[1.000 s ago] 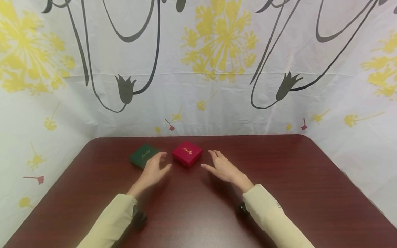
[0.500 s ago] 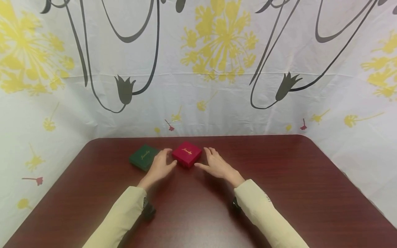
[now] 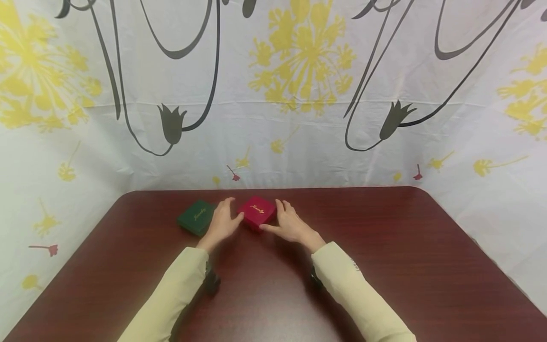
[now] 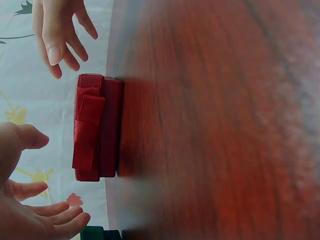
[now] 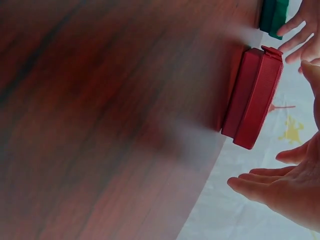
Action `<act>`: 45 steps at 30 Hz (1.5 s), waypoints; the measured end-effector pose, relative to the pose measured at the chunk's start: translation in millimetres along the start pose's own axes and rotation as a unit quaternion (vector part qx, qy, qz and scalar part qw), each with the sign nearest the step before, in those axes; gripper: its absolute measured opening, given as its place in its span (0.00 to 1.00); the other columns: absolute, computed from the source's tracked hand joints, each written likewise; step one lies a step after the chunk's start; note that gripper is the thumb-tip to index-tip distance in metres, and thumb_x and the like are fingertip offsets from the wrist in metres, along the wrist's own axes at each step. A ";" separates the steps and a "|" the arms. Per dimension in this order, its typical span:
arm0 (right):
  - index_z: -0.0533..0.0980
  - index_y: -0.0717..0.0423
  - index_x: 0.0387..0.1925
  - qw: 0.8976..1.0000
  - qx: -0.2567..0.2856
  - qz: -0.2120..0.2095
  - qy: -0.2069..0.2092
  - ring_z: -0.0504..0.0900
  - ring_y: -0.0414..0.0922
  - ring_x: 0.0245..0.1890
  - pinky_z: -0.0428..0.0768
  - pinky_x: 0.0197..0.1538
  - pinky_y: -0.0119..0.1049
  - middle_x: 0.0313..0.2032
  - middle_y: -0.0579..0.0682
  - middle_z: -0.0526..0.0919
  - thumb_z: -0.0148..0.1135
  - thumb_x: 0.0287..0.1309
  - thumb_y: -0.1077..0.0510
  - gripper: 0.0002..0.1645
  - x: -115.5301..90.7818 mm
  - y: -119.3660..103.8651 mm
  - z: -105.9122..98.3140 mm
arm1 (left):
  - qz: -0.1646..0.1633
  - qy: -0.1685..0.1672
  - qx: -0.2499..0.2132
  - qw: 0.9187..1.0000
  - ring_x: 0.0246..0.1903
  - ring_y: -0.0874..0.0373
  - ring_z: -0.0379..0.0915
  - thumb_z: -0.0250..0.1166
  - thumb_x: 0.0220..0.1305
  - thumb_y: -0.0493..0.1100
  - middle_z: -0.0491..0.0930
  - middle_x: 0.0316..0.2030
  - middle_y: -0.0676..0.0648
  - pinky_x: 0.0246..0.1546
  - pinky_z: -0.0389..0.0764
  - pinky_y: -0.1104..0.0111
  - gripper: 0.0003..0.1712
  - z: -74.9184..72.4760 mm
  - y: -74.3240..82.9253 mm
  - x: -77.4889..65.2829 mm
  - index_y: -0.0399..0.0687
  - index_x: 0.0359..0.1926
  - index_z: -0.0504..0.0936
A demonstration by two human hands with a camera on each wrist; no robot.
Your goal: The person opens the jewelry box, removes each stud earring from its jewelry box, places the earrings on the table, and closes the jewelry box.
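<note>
A red jewelry box (image 3: 257,211) with gold lettering sits at the far middle of the table. In the left wrist view a red ribbon bow (image 4: 92,109) shows on the side of its lid. My left hand (image 3: 221,222) is just left of the box, fingers spread and thumb towards it. On the other side my right hand (image 3: 292,225) reaches in with parted fingers, its thumb near the box's front corner. Both wrist views show gaps between the hands and the box. A green jewelry box (image 3: 196,218) lies left of my left hand, which covers its right edge.
The dark red wooden table (image 3: 384,266) has its far edge just behind the boxes. Behind it hangs a white cloth (image 3: 325,156) printed with yellow flowers and grey stems, which also runs along both sides.
Both hands have moved inward towards the red box, the left one to the right and the right one to the left. The two boxes have stayed in place.
</note>
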State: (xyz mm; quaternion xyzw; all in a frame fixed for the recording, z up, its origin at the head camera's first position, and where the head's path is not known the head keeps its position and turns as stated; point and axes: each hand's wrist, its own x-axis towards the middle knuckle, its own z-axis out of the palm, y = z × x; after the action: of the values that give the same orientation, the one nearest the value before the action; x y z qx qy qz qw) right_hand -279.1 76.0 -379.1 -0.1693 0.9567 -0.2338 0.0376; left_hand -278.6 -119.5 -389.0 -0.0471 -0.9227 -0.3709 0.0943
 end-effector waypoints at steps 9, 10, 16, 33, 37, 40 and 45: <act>0.43 0.63 0.66 1.000 -0.004 0.002 -0.003 0.48 0.60 0.64 0.63 0.57 0.52 0.64 0.65 0.47 0.61 0.44 0.36 0.60 9.9 -4.9 4.0 | -0.034 -0.027 -0.006 0.999 0.57 0.41 0.56 0.61 0.55 0.43 0.60 0.58 0.33 0.55 0.62 0.50 0.37 4.4 3.3 8.9 0.34 0.62 0.56; 0.43 0.63 0.66 1.000 -0.006 0.002 -0.005 0.48 0.60 0.64 0.63 0.57 0.52 0.64 0.65 0.47 0.61 0.44 0.36 0.60 10.7 -5.4 4.5 | -0.036 -0.031 -0.006 0.999 0.58 0.41 0.55 0.60 0.56 0.44 0.60 0.59 0.33 0.55 0.61 0.50 0.38 5.2 3.3 9.8 0.34 0.62 0.55; 0.42 0.62 0.67 1.000 -0.005 0.009 -0.013 0.47 0.59 0.64 0.63 0.57 0.51 0.65 0.65 0.46 0.61 0.43 0.35 0.62 15.3 -8.6 8.0 | -0.037 -0.042 -0.001 0.998 0.60 0.40 0.51 0.59 0.57 0.46 0.56 0.61 0.32 0.57 0.58 0.49 0.40 12.3 2.8 15.2 0.33 0.64 0.52; 0.46 0.70 0.64 0.999 -0.026 -0.016 -0.020 0.56 0.60 0.58 0.66 0.56 0.48 0.59 0.67 0.54 0.63 0.42 0.36 0.61 25.2 -14.4 17.8 | -0.033 -0.050 0.009 0.998 0.53 0.40 0.64 0.60 0.57 0.46 0.67 0.53 0.31 0.53 0.65 0.52 0.36 27.4 6.4 25.2 0.29 0.59 0.59; 0.49 0.72 0.62 0.999 -0.039 -0.020 -0.011 0.58 0.59 0.55 0.68 0.54 0.46 0.57 0.68 0.57 0.65 0.42 0.39 0.59 26.1 -13.7 18.9 | -0.026 -0.049 0.015 0.998 0.46 0.42 0.69 0.60 0.56 0.45 0.72 0.47 0.32 0.48 0.71 0.55 0.32 29.7 8.1 24.6 0.28 0.55 0.64; 0.52 0.74 0.60 0.998 -0.052 -0.027 -0.004 0.60 0.59 0.52 0.69 0.53 0.45 0.54 0.68 0.59 0.66 0.43 0.42 0.56 26.6 -12.7 19.6 | -0.024 -0.048 0.016 0.998 0.43 0.43 0.70 0.61 0.55 0.45 0.73 0.45 0.33 0.47 0.72 0.55 0.30 29.8 9.5 23.4 0.28 0.53 0.65; 0.54 0.73 0.59 0.998 -0.055 -0.041 0.000 0.60 0.58 0.49 0.70 0.50 0.44 0.50 0.67 0.61 0.66 0.42 0.44 0.53 27.4 -10.5 20.5 | -0.021 -0.056 0.016 0.998 0.43 0.43 0.70 0.61 0.56 0.45 0.73 0.45 0.33 0.47 0.72 0.55 0.30 27.7 11.3 21.3 0.28 0.54 0.65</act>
State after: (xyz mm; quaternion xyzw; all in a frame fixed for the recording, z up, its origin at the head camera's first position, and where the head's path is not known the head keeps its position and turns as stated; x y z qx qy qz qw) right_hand -298.6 49.0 -392.2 -0.2099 0.9604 -0.1825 0.0189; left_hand -301.5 -91.8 -396.4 -0.0467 -0.9332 -0.3544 0.0359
